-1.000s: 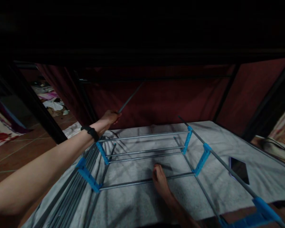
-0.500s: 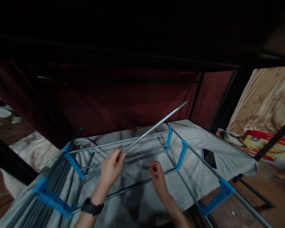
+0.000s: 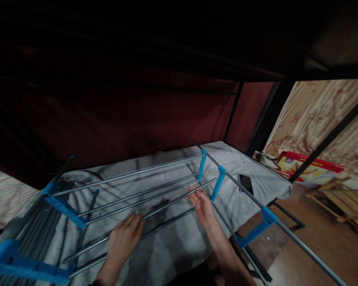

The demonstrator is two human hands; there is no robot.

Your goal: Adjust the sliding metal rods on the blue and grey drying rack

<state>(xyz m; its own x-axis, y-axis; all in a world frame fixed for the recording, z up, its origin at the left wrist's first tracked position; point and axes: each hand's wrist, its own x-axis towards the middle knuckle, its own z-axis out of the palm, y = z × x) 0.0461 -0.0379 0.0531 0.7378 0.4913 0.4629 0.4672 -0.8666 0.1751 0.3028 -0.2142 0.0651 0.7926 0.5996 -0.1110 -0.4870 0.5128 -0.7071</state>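
Note:
My left hand [image 3: 124, 238] is wrapped round a thin grey metal tube [image 3: 167, 204], which slants up to the right over a half-built rack. My right hand [image 3: 203, 205] is at the tube's far end, fingers stretched and loosely apart, touching or just beside it. Several other tubes [image 3: 128, 173] span between a blue plastic bracket [image 3: 64, 206] on the left and a blue bracket [image 3: 202, 165] on the right. The tube's right end is close to another blue bracket [image 3: 218, 183]; it appears unattached there. A further blue bracket [image 3: 30, 264] stands at lower left.
Several loose grey tubes [image 3: 37, 226] lie bundled at the left on a grey cloth [image 3: 173, 246]. A phone [image 3: 246, 184] rests on the cloth at right. Beyond are a red and yellow box [image 3: 307, 169] and wooden slats [image 3: 343, 200] on the floor. A dark frame hangs overhead.
The tube has come down from a raised tilt to lie lower across the rack. My right hand has opened and moved up beside its far end. The view has shifted to the right.

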